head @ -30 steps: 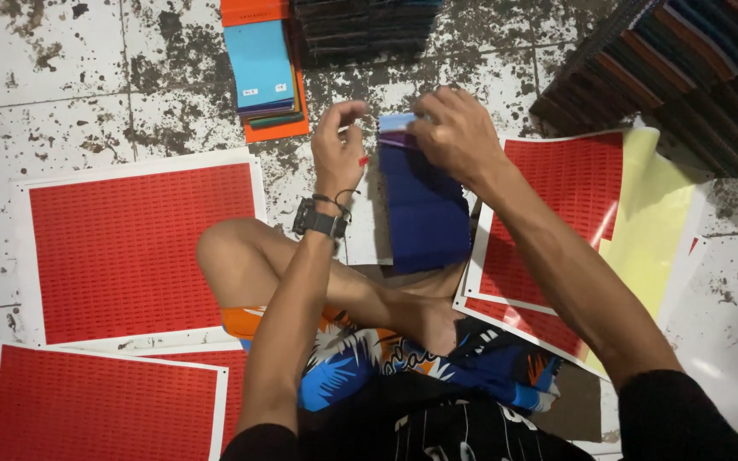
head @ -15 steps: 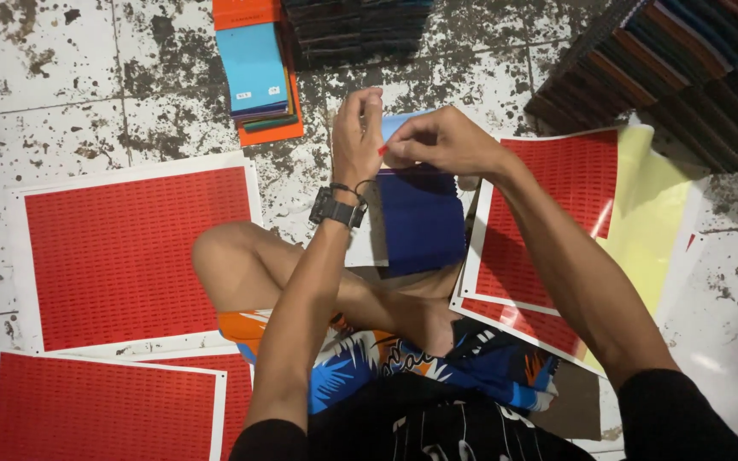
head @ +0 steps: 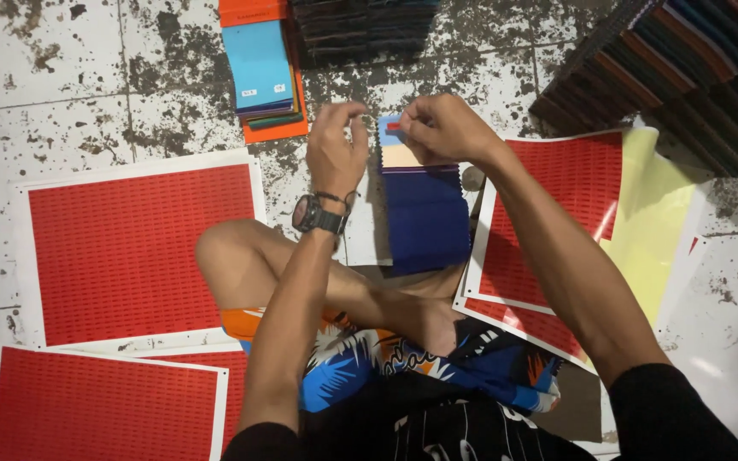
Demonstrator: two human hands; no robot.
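Right hand (head: pixel 442 128) pinched a small red sticker (head: pixel 395 126) over the stack of fabric swatches (head: pixel 424 205) near my knee. Left hand (head: pixel 335 149) curled beside it, fingertips together; anything between them was hidden.

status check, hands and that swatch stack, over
Left hand pinched, beside swatch stack. Right hand pinching small red sticker at the stack's top. Red sheets around, nothing in the way.
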